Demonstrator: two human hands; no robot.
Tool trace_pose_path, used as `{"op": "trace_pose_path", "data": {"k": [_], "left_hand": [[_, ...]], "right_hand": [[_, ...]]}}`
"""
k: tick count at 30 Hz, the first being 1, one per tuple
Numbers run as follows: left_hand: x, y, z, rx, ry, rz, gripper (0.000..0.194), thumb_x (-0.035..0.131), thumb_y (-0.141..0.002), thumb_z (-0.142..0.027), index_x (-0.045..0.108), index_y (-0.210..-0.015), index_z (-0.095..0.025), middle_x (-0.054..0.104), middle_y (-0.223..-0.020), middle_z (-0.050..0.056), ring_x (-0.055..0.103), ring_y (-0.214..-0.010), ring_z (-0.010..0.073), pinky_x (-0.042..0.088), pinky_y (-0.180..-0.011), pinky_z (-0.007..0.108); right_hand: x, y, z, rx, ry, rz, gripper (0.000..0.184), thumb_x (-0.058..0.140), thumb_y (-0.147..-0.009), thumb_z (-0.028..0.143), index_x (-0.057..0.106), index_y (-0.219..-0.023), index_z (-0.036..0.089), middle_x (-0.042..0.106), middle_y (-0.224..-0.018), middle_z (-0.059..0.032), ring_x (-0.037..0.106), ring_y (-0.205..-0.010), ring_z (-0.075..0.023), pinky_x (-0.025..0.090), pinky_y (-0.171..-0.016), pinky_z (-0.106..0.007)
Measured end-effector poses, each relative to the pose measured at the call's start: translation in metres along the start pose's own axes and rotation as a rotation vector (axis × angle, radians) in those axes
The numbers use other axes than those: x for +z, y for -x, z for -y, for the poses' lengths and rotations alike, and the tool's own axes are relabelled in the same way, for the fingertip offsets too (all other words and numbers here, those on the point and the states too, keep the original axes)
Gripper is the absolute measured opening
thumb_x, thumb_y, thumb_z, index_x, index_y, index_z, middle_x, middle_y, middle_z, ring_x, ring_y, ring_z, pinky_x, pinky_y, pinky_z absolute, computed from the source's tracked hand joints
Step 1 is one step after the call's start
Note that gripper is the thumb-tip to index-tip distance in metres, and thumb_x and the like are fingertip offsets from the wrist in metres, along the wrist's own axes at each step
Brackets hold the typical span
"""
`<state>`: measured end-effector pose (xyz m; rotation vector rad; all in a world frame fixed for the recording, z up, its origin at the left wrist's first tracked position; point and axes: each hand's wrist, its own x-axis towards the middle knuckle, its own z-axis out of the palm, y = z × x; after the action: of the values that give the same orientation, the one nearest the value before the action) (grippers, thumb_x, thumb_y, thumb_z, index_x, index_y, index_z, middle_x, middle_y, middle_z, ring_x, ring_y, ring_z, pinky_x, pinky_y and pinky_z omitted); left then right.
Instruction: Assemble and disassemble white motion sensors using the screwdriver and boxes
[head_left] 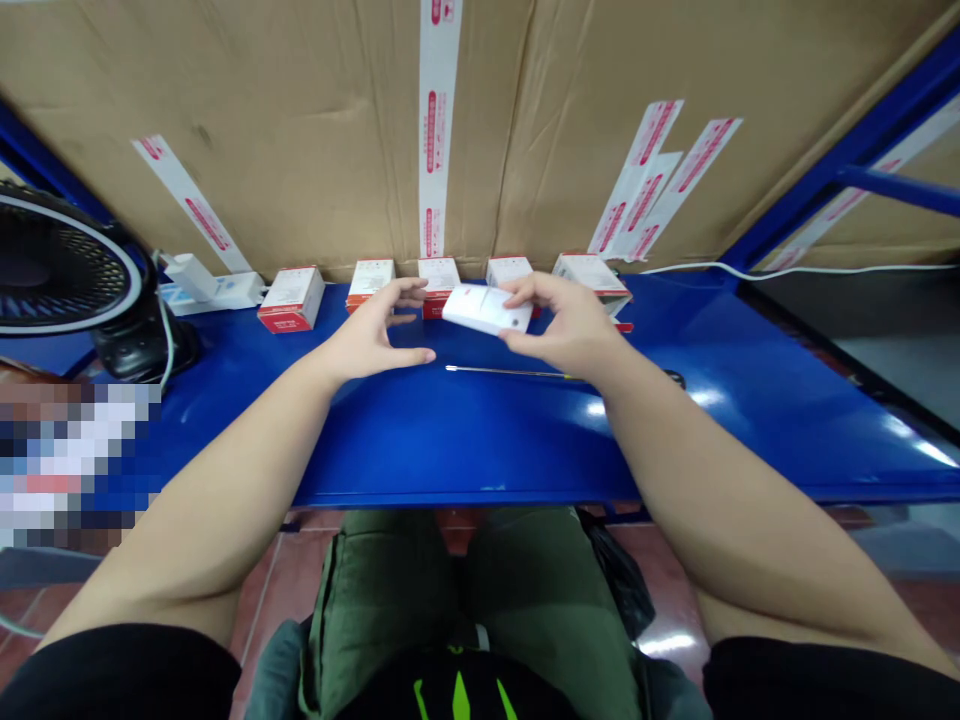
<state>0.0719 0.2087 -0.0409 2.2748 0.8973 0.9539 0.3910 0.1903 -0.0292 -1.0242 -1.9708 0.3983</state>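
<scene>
My right hand [559, 322] grips a small white plastic device [480, 308] with rounded edges by its right end, thumb below and fingers on top. It is held above the blue tabletop [450, 440]. To its left, my left hand [386, 330] hovers with thumb and fingers apart, holding nothing. Beneath my hands lies a screwdriver [510, 371] with a long thin shaft; its handle is mostly hidden behind my right wrist. Red-and-white boxes stand behind my hands, among them one box [439, 278] in the middle and another box [592, 275] that looks open at its right end.
A black fan [67, 260] stands at the left, beside a white power strip [214, 293] with a charger plugged in. Another red-and-white box [292, 298] sits near it. A taped cardboard wall [300, 120] closes off the back. A white cable [825, 268] runs along the right rear.
</scene>
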Motion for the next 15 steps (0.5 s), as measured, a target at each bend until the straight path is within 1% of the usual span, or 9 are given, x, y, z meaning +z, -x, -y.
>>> {"op": "trace_pose_path", "data": {"k": [2,3,4,6,8,10,11,12,15], "left_hand": [[0.002,0.001,-0.001,-0.017,0.105,0.073,0.11,0.102,-0.074,-0.053,0.05,-0.166,-0.024,0.061,-0.165,0.024,0.068,-0.146,0.0395,0.062,-0.117,0.057],[0.001,0.001,-0.003,-0.021,0.134,0.11,0.11,0.103,-0.072,-0.053,0.053,-0.165,-0.023,0.064,-0.163,0.023,0.069,-0.145,0.039,0.061,-0.118,0.056],[0.0,0.001,-0.005,-0.026,0.142,0.148,0.103,0.104,-0.072,-0.051,0.059,-0.161,-0.022,0.069,-0.158,0.021,0.071,-0.142,0.0377,0.061,-0.118,0.055],[-0.005,0.001,-0.009,-0.036,0.107,0.227,0.081,0.102,-0.074,-0.048,0.073,-0.145,-0.02,0.079,-0.144,0.016,0.076,-0.132,0.034,0.061,-0.117,0.051],[-0.012,0.001,-0.013,-0.054,0.054,0.283,0.065,0.102,-0.074,-0.045,0.081,-0.13,-0.019,0.084,-0.131,0.012,0.079,-0.121,0.0303,0.062,-0.111,0.045],[-0.018,0.001,-0.016,-0.079,0.029,0.308,0.062,0.102,-0.072,-0.042,0.083,-0.127,-0.02,0.085,-0.127,0.01,0.079,-0.114,0.0271,0.063,-0.104,0.04],[-0.02,0.001,-0.016,-0.093,0.029,0.311,0.063,0.102,-0.072,-0.04,0.083,-0.128,-0.02,0.085,-0.126,0.009,0.079,-0.112,0.0258,0.063,-0.101,0.038],[-0.022,0.001,-0.017,-0.107,0.032,0.315,0.063,0.102,-0.071,-0.039,0.083,-0.128,-0.02,0.085,-0.126,0.009,0.079,-0.11,0.0247,0.063,-0.099,0.036],[-0.024,0.001,-0.015,-0.144,0.028,0.333,0.064,0.101,-0.069,-0.037,0.083,-0.127,-0.02,0.084,-0.124,0.008,0.078,-0.106,0.0231,0.063,-0.097,0.035]], "right_hand": [[0.014,0.004,0.006,-0.07,-0.096,0.097,0.026,0.083,-0.073,0.034,0.072,-0.095,0.025,0.084,-0.124,-0.0122,0.078,-0.119,-0.0367,0.061,-0.105,-0.056],[0.02,0.006,0.009,-0.098,-0.126,0.14,0.025,0.084,-0.074,0.034,0.072,-0.095,0.025,0.084,-0.125,-0.0117,0.078,-0.12,-0.0359,0.061,-0.106,-0.055],[0.026,0.008,0.012,-0.116,-0.144,0.18,0.024,0.083,-0.076,0.033,0.071,-0.096,0.026,0.084,-0.124,-0.0109,0.078,-0.119,-0.0348,0.061,-0.107,-0.054],[0.034,0.01,0.017,-0.124,-0.165,0.261,0.024,0.083,-0.079,0.032,0.071,-0.099,0.027,0.082,-0.122,-0.0095,0.077,-0.118,-0.0326,0.062,-0.106,-0.053],[0.037,0.011,0.019,-0.095,-0.17,0.329,0.034,0.087,-0.078,0.036,0.07,-0.106,0.027,0.078,-0.125,-0.0094,0.075,-0.118,-0.0316,0.063,-0.104,-0.051],[0.032,0.01,0.017,-0.039,-0.124,0.386,0.05,0.093,-0.073,0.041,0.069,-0.115,0.026,0.074,-0.131,-0.0109,0.072,-0.119,-0.0321,0.063,-0.103,-0.051],[0.027,0.009,0.015,-0.008,-0.079,0.419,0.054,0.094,-0.071,0.043,0.069,-0.116,0.026,0.074,-0.131,-0.0112,0.072,-0.117,-0.0322,0.063,-0.102,-0.051],[0.022,0.008,0.012,0.024,-0.025,0.46,0.051,0.093,-0.072,0.043,0.07,-0.115,0.026,0.075,-0.126,-0.0109,0.072,-0.112,-0.0317,0.063,-0.1,-0.05],[0.003,0.003,-0.003,0.135,0.116,0.623,0.02,0.077,-0.083,0.036,0.075,-0.1,0.026,0.078,-0.098,-0.0068,0.072,-0.087,-0.0264,0.061,-0.082,-0.043]]}}
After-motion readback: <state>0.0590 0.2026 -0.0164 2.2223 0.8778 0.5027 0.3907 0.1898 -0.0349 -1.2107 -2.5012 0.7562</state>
